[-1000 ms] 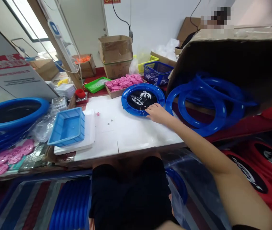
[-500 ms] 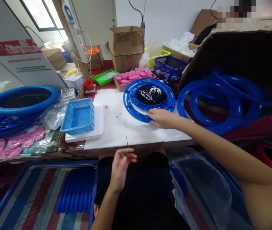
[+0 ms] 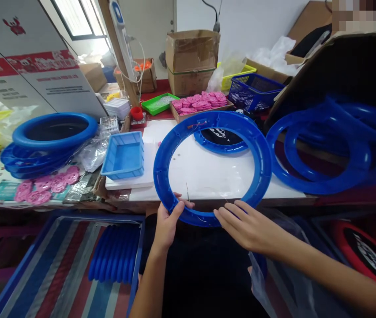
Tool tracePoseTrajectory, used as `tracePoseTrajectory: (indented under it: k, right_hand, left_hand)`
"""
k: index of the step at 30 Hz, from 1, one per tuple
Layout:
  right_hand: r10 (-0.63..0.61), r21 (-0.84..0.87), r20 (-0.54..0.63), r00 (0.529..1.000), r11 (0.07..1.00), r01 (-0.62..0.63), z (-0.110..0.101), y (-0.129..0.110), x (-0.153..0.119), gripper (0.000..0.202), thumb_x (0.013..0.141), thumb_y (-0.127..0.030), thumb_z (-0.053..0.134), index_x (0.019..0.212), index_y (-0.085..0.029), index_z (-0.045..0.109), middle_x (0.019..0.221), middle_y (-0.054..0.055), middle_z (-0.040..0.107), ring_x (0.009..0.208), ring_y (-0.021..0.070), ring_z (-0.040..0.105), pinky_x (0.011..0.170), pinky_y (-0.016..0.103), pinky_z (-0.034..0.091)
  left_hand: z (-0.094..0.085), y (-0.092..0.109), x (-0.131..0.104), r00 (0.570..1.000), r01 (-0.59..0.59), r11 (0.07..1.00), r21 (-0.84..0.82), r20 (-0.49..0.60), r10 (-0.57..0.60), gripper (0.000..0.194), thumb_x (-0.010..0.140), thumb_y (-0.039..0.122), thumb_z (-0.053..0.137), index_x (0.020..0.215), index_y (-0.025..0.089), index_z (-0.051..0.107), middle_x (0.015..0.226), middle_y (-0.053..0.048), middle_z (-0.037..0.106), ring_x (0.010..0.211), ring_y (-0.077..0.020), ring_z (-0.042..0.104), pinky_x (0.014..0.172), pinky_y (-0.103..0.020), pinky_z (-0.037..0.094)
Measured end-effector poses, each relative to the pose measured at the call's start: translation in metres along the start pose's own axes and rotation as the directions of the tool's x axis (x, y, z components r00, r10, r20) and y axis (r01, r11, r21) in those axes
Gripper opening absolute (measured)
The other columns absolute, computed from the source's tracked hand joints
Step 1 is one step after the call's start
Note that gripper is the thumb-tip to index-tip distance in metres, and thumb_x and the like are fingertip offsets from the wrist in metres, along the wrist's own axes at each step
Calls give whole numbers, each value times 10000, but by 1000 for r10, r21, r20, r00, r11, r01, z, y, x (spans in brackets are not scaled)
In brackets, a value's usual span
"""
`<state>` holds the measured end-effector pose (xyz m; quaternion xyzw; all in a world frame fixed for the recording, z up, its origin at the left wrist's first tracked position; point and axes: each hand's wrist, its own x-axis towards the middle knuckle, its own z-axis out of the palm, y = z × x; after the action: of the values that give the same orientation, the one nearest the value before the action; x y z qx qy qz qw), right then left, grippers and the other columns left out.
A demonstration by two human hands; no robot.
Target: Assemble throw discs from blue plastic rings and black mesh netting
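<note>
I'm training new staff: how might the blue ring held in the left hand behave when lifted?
The blue ring is probably stiff; its round outline shows no sag beyond the left hand. Its glossy surface may be slippery. The thin wire sticking up looks fragile and could snag.

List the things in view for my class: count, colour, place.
Front ring: one, blue, centre foreground
Printed disc: one, blue-black, behind front ring
Loose rings: several, blue, right
Tray: one, light blue, left centre
Shallow tray: one, green, back centre
Pieces: many, pink, back and left
Cup: one, red, back
Basket: one, dark blue, back right
Yellow containers: two, yellow, back and far left
Boxes: several, brown, back
Ring stack: one, mostly blue, left
Stacked rims: several, blue, lower left
Red disc: one or more, red-black, lower right
Panel: one, red-white, upper left
Power strip: one, white-blue, upper left
Left hand: one, bare, gripping front ring's near left
Right hand: one, bare, at front ring's near right
</note>
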<state>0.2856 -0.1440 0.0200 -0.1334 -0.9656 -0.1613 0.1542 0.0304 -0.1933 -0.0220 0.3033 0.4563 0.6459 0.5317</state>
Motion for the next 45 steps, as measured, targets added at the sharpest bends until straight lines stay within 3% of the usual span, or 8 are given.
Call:
tracePoseTrajectory:
  k: [7, 10, 13, 19, 26, 32, 37, 45]
  right_hand:
    - [439, 124, -99, 893, 896, -427, 36, -51, -30, 655, 956, -12, 485, 1580, -201, 542, 1390, 204, 704, 1299, 380, 672, 1015, 602, 597]
    - [758, 338, -319, 569, 652, -679, 58, -96, -36, 566, 977, -76, 564, 1493, -307, 588, 1265, 175, 697, 1198, 379, 705, 929, 623, 646]
    - [950, 615, -131, 282, 301, -728, 77, -138, -31, 346, 1021, -177, 576, 1342, -297, 627, 1210, 160, 695, 1116, 338, 737, 891, 562, 684]
    - [922, 770, 56, 383, 204, -604, 81, -146, -13, 347, 1011, -330, 651, 1356, -301, 678, 1397, 128, 705, 1289, 347, 705, 1013, 532, 653]
    - [942, 786, 191, 275, 21, -617, 53, -109, -33, 226, 1033, -331, 606, 888, -307, 777, 807, 30, 770, 700, 263, 755, 612, 377, 639]
    - [872, 840, 270, 408, -6, -543, 25, -99, -55, 228, 1035, -234, 595, 912, -283, 781, 815, 30, 796, 867, 257, 821, 844, 374, 692]
    - [829, 675, 322, 456, 137, -725, -9, -99, -51, 175, 997, -258, 687, 1136, -269, 794, 773, -9, 790, 649, 160, 782, 667, 202, 647]
    - [685, 450, 651, 327, -1, -893, -36, -96, -42, 396, 1078, -397, 575, 1423, -222, 660, 772, -19, 749, 603, 124, 702, 603, 199, 583]
  left_hand:
    - [18, -14, 23, 964, 244, 948, -202, -58, -261, 594, 701, 487, 984, 1039, 181, 604, 834, -18, 763, 846, -325, 836, 813, -438, 675]
    - [21, -23, 26, 932, 306, 921, -241, -121, -341, 613, 642, 487, 1013, 987, 175, 615, 829, -7, 753, 887, -332, 839, 844, -446, 681]
    - [28, -29, 20, 930, 298, 924, -239, -144, -338, 574, 687, 495, 990, 991, 179, 620, 855, -11, 757, 953, -334, 836, 872, -445, 677]
    - [40, -44, -4, 937, 311, 931, -192, -104, -334, 512, 836, 555, 879, 1106, 183, 652, 1036, -81, 804, 1033, -304, 813, 907, -415, 645]
    - [12, -52, -25, 923, 372, 901, 225, 12, -384, 464, 918, 606, 772, 979, 146, 768, 857, -83, 784, 784, -223, 743, 784, -331, 596]
    - [-14, -24, -11, 991, -133, 697, 705, 76, 112, 302, 989, 386, 755, 768, 188, 695, 722, -8, 675, 645, -137, 623, 623, -248, 491]
    - [-21, -11, 15, 747, -629, 280, 726, 464, 475, 89, 1006, 250, 735, 1042, 174, 706, 968, -84, 746, 867, -189, 709, 784, -315, 610]
    - [-5, -13, 32, 264, -960, -47, 276, 948, 179, 260, 1056, 166, 631, 1301, 102, 690, 1298, -131, 785, 1342, -309, 682, 1209, -583, 520]
